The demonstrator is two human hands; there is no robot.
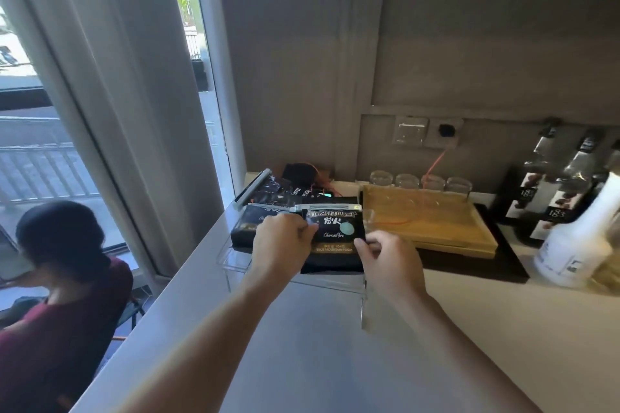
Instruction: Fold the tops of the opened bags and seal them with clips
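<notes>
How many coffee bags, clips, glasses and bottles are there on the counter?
Black coffee bags: 3
Grey clips on bags: 3
Upturned glasses: 4
Bottles: 4
Total: 14

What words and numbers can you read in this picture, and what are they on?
"Charcoal fire": front black coffee bag, held by the left hand and right hand.
"BLUE MOUNTAIN FOOD": same bag, gold strip.
Large Chinese characters on that bag: too blurred to read.
"1883": syrup bottle label.
"COFFEE": rear black bag, partly hidden.
White bottle label: unreadable.
</notes>
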